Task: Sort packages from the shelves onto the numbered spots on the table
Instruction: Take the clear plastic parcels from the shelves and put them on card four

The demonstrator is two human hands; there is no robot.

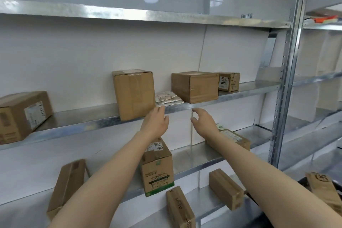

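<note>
Up at the middle shelf, I judge I am at the pick step: both arms are stretched forward and up, and neither holds anything. My left hand is back-up with fingers fairly straight, its tips at the shelf's front lip, just below the tall box at its eleven o'clock. My right hand has its fingers loosely curved, so the grip on both sides is wide and empty. The flat white packet lies at twelve o'clock from the hands, between the tall box and the wide box (which one I am after I cannot tell). Next I need to close on one package and carry it to the desk, which is out of view
</note>
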